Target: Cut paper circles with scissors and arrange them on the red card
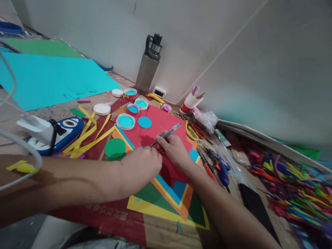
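My right hand (pixel 175 148) grips a slim clear pen (pixel 171 130), its tip end slanting down toward my other hand. Close beside it, my left hand (pixel 142 165) is closed with the fingers curled under, over the red paper (pixel 166 117); whatever is in them is hidden. Beneath the red sheet lie blue, orange, green and yellow sheets, stacked at an angle. A blue paper circle (pixel 144 122) rests at the red paper's left part. Green paper circles (pixel 115 148) lie left of my left hand.
Small round tubs (pixel 125 121) and yellow strips (pixel 85 135) lie at the left, near a blue glue-gun-like device (pixel 62 133). A bottle (pixel 147 65) stands by the wall. Scissors (pixel 193 131), a blue glue gun (pixel 221 167), a black phone (pixel 256 211) and colourful pipe cleaners (pixel 298 193) lie right.
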`<state>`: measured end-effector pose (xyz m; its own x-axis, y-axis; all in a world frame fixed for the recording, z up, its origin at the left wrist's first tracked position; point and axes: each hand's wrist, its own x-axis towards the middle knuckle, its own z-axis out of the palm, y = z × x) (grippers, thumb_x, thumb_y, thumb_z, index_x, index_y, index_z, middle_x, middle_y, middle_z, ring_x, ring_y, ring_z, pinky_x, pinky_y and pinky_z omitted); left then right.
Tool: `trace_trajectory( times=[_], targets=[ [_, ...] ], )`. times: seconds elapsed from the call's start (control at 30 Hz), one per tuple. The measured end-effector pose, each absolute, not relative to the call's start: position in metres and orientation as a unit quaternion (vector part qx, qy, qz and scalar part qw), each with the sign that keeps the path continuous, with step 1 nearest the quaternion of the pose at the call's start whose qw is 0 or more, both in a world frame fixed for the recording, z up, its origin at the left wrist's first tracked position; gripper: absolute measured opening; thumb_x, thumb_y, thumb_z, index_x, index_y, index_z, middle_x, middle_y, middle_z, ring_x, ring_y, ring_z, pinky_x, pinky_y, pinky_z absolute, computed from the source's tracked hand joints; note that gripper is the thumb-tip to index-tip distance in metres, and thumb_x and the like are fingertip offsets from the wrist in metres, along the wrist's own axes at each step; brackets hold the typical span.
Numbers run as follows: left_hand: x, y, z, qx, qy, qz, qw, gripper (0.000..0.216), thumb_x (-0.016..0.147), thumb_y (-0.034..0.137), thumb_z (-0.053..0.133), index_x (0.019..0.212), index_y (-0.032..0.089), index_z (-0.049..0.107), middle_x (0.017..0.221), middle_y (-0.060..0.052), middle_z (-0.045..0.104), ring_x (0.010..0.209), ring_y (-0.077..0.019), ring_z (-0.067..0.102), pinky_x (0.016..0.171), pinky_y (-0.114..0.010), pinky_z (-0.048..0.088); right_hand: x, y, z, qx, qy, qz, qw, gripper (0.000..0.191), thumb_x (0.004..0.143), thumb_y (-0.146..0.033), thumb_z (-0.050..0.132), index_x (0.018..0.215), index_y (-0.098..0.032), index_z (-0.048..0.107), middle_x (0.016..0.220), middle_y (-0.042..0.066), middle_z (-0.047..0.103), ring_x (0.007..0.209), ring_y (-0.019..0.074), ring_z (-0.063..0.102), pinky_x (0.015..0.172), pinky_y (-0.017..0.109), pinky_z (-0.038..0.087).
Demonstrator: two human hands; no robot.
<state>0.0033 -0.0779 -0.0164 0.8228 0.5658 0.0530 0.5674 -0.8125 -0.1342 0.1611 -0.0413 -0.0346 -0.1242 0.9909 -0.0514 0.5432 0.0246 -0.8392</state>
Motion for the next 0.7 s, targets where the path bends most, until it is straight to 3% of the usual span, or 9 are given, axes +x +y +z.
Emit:
trace_trajectory(
  times=[0.23,0.7],
  targets=[
    [0.0,-0.06,0.012,-0.94,-0.335,0.057,-0.031,0.025,0.075,-0.005,0.053,0.084,0.012,0.07,0.085,-0.012,0.071,0.076,-0.0222,0.07,0.064,-0.028,0.05,0.168,-0.057,-0.036,-0.559,-0.672,0.36,0.325,0.031,0.089,-0.044,0.05,0.075,-0.017,0.057,0.069,0.0,0.058,0.063,0.0124,0.053,0.06,0.024,0.042],
    [-0.006,-0.046,0.012,-0.941,-0.334,0.041,-0.019,0.023,0.079,0.004,0.053,0.083,0.011,0.075,0.08,-0.012,0.07,0.073,-0.0202,0.067,0.059,-0.025,0.041,0.174,-0.09,-0.033,-0.581,-0.709,0.259,0.304,0.021,0.091,-0.035,0.049,0.083,-0.018,0.059,0.064,-0.001,0.057,0.06,0.0131,0.051,0.058,0.024,0.037]
  ],
)
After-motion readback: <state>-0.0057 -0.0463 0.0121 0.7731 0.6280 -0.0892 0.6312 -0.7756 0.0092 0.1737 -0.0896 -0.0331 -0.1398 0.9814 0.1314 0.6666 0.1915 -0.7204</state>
